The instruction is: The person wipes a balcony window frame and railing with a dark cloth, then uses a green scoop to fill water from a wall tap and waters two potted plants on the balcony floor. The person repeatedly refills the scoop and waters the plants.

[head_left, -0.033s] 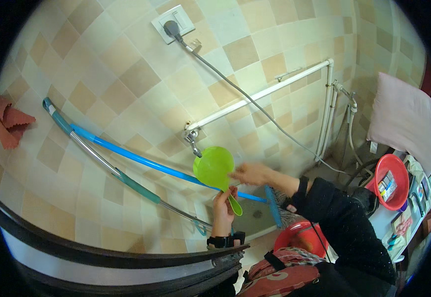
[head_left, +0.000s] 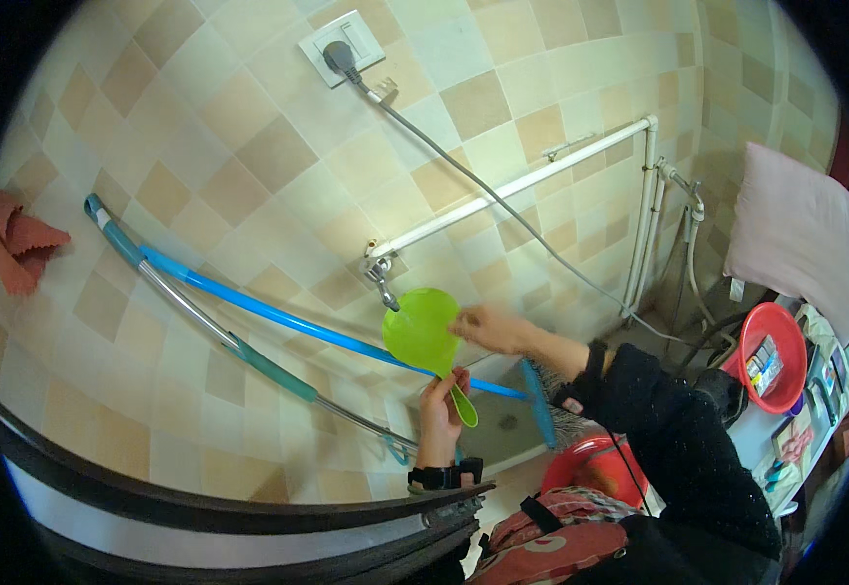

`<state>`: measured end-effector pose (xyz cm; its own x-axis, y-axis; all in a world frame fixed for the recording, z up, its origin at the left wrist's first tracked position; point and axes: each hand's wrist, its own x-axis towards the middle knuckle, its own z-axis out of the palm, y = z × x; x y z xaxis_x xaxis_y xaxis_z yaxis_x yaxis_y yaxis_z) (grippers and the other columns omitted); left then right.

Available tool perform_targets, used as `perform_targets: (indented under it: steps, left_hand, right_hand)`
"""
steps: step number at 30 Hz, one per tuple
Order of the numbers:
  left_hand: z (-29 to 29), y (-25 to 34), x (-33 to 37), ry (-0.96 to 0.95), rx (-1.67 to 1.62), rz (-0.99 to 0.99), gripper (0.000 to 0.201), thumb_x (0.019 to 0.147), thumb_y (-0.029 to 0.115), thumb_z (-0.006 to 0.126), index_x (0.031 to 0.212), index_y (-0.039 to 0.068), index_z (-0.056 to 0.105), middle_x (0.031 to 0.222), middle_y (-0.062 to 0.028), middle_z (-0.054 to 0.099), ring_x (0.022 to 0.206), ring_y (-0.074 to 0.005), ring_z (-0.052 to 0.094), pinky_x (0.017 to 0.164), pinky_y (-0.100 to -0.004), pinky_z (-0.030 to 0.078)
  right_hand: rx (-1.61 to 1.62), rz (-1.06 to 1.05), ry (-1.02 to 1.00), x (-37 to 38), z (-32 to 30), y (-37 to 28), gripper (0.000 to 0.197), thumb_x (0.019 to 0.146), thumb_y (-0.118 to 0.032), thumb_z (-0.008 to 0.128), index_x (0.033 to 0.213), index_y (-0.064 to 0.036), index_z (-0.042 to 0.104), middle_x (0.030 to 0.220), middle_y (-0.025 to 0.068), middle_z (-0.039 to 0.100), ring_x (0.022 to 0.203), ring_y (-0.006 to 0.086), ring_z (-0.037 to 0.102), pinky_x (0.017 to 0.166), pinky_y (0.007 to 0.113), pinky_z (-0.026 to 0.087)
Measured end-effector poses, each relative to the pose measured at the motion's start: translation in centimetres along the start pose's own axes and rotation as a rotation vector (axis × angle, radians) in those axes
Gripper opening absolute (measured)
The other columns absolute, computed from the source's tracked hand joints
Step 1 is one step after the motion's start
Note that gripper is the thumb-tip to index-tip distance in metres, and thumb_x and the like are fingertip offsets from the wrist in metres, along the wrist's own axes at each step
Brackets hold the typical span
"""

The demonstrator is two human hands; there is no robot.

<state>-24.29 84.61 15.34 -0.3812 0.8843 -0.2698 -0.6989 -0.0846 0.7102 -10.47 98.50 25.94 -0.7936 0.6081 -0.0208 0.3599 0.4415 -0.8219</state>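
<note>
My left hand (head_left: pixel 440 408) is closed round the handle of a lime-green water ladle (head_left: pixel 419 336). The ladle's round bowl faces up, its far-left rim just under the spout of a metal tap (head_left: pixel 382 281) on the wall. A faint pale streak shows in the bowl by the spout; whether it is running water I cannot tell. At the bowl's right rim is my right hand (head_left: pixel 495 330), its bent fingers over or against the edge. Motion smears those fingers, so their grip is unclear.
A blue pole (head_left: pixel 288 320) and a metal-and-green pole (head_left: pixel 273 369) lean along the tiled wall behind the ladle. A blue-headed brush (head_left: pixel 539 405) stands below my right forearm, above a red basin (head_left: pixel 580 463). At right are another red basin (head_left: pixel 783 327) and a pink cushion (head_left: pixel 795 234).
My right hand has shifted slightly left and up, its fingers now at the ladle's rim. The ladle and my left hand have hardly moved.
</note>
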Motion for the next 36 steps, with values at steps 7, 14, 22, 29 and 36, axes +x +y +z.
perform_targets:
  steps: [7,14,22,29,36]
  left_hand:
    - [-0.5,1.4,-1.6,-0.073,0.044,-0.055,0.022,0.087,0.005,0.052,0.107,-0.003,0.055,0.097,-0.0102,0.061,0.089,-0.0218,0.061,0.091,-0.0375,0.048]
    - [-1.6,1.7,-2.2,-0.083,0.036,-0.134,0.024,0.087,0.006,0.054,0.109,-0.003,0.054,0.099,-0.0106,0.06,0.091,-0.0227,0.06,0.093,-0.0391,0.046]
    - [-2.2,1.7,-2.1,-0.096,0.013,-0.13,0.028,0.085,0.005,0.055,0.111,-0.005,0.054,0.099,-0.0108,0.06,0.091,-0.0226,0.059,0.095,-0.0388,0.044]
    - [-1.3,0.9,-3.1,-0.088,0.049,-0.159,0.025,0.087,0.003,0.052,0.111,-0.004,0.054,0.099,-0.0104,0.06,0.092,-0.0216,0.058,0.093,-0.0371,0.046]
    - [-1.0,-2.0,-5.7,-0.245,0.129,-0.24,0.021,0.09,0.005,0.05,0.11,-0.002,0.053,0.098,-0.0084,0.059,0.089,-0.0178,0.057,0.091,-0.0343,0.046]
  right_hand:
    - [0.075,-0.429,0.547,7.2,0.5,-1.9,0.058,0.082,-0.017,0.057,0.134,-0.0027,0.037,0.13,0.0187,0.046,0.123,0.0316,0.04,0.104,0.038,0.032]
    - [0.144,-0.358,0.309,7.9,1.3,-4.2,0.062,0.081,-0.014,0.055,0.138,-0.004,0.032,0.135,0.0199,0.041,0.125,0.0335,0.039,0.105,0.04,0.031]
    - [0.09,-0.599,0.342,6.7,4.4,-3.9,0.06,0.084,-0.015,0.056,0.139,-0.0097,0.033,0.134,0.0179,0.043,0.122,0.0341,0.041,0.104,0.04,0.031]
    - [0.553,-0.071,0.472,0.5,4.3,1.9,0.074,0.079,-0.024,0.067,0.14,-0.0045,0.029,0.132,0.0211,0.043,0.12,0.032,0.042,0.1,0.042,0.035]
    - [1.213,0.398,0.319,-7.9,9.7,6.3,0.095,0.081,-0.023,0.069,0.147,-0.0214,0.0,0.137,0.019,0.035,0.123,0.0338,0.04,0.099,0.053,0.033]
